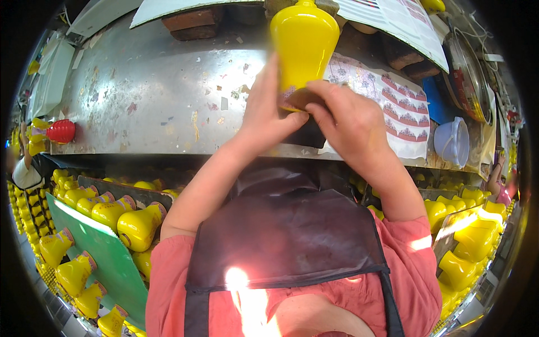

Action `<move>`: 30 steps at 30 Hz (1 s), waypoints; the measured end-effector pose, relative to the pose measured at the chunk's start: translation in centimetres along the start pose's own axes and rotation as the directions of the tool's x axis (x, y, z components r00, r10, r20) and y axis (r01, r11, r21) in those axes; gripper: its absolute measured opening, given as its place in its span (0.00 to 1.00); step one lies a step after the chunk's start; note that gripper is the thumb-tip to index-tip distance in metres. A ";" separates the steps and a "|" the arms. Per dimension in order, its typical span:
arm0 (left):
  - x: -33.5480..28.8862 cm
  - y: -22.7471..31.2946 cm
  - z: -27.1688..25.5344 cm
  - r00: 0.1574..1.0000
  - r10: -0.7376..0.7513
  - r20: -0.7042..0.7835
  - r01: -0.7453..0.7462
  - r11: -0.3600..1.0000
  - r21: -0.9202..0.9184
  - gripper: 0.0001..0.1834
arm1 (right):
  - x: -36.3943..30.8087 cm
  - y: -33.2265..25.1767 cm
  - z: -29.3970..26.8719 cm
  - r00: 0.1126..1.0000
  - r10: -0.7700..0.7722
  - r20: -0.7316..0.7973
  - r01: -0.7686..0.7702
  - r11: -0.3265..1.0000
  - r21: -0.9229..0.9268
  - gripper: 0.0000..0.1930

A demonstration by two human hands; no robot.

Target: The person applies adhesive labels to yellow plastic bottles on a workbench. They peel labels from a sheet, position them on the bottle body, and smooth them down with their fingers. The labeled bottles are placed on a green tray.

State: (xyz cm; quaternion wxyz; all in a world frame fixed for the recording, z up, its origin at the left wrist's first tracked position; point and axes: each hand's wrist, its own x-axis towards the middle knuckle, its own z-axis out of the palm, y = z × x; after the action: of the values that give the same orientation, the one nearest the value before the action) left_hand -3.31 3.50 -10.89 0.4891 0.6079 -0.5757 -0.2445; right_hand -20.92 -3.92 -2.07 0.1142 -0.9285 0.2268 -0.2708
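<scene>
A glossy yellow ceramic vase (305, 42) lies tilted over the worktable, its narrow neck pointing away from me and its flared foot toward me. My left hand (266, 104) is closed around the left side of the foot, with the thumb along its near edge. A brownish-red patterned decal (302, 98) lies against the foot. My right hand (348, 115) is closed, thumb and forefinger pinching at the decal's right edge. Part of the foot is hidden behind my fingers. Right of the vase lies a decal sheet (405, 109) with rows of curved brownish-red strips.
A pale blue bucket (452, 142) stands at the table's right end. A red ribbed object (60, 131) is at the left end. Bricks (192, 21) prop up a board at the back. Yellow vases (137, 226) crowd both sides below, some on a green board (98, 253). Other people are partly visible at both edges.
</scene>
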 end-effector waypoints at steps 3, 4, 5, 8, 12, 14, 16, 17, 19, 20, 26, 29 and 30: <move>0.0 0.6 -0.1 0.989 0.137 -0.052 -0.125 0.974 0.189 0.60 | -0.8 0.1 0.0 0.992 0.067 -0.111 -0.067 0.998 0.003 0.17; -0.1 0.8 -0.1 0.976 0.206 -0.068 -0.179 0.942 0.284 0.60 | -1.0 0.2 0.1 0.985 0.077 -0.153 -0.073 0.997 0.030 0.17; -0.1 1.1 0.0 0.985 0.163 -0.058 -0.138 0.942 0.304 0.59 | -1.4 0.2 0.1 0.995 0.070 -0.077 -0.060 0.990 0.125 0.17; 0.1 1.1 0.1 0.992 0.117 -0.052 -0.093 0.939 0.331 0.56 | -1.9 0.2 0.5 0.966 0.245 -0.080 -0.243 0.969 0.038 0.18; 0.3 0.4 -0.3 0.987 0.153 -0.046 -0.136 0.955 0.262 0.56 | -2.4 -0.2 0.7 0.922 0.388 0.001 -0.383 0.911 0.154 0.16; 0.4 0.3 -0.4 0.991 0.133 -0.030 -0.123 0.966 0.229 0.57 | -2.5 -0.4 0.7 0.927 0.350 0.138 -0.372 0.908 0.192 0.16; 0.3 0.5 -0.4 0.994 0.101 -0.033 -0.092 0.974 0.206 0.57 | -2.4 -0.5 0.7 0.896 0.443 -0.004 -0.436 0.883 0.171 0.16; 0.3 0.8 -0.4 0.986 0.155 -0.061 -0.130 0.946 0.298 0.56 | -2.3 -0.5 0.7 0.855 0.514 -0.070 -0.501 0.853 0.146 0.16; 0.0 1.5 0.0 0.970 0.220 -0.100 -0.153 0.880 0.449 0.55 | -2.3 -0.8 0.7 0.895 0.446 -0.005 -0.436 0.877 0.203 0.17; 0.2 1.8 0.0 0.969 0.231 -0.085 -0.164 0.864 0.477 0.54 | -2.3 -0.8 0.6 0.922 0.387 0.017 -0.383 0.904 0.190 0.17; 0.8 2.2 -0.6 0.985 0.146 -0.093 -0.114 0.950 0.290 0.51 | -1.0 1.2 0.0 0.955 0.260 -0.142 -0.252 0.965 0.067 0.08; 0.6 2.3 -0.3 0.978 0.173 -0.117 -0.136 0.953 0.272 0.51 | -0.3 1.8 -0.5 0.994 -0.039 0.102 0.036 0.999 0.034 0.14; 0.6 2.3 -0.2 0.977 0.173 -0.122 -0.133 0.951 0.280 0.51 | 0.3 2.1 -0.4 0.998 -0.022 0.056 0.021 0.999 0.029 0.14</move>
State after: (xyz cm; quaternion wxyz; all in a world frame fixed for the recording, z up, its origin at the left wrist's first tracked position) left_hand -4.08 3.35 -8.63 0.4594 0.6386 -0.6122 -0.0802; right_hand -21.66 -5.91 -2.25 0.1308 -0.9365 0.2097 -0.2488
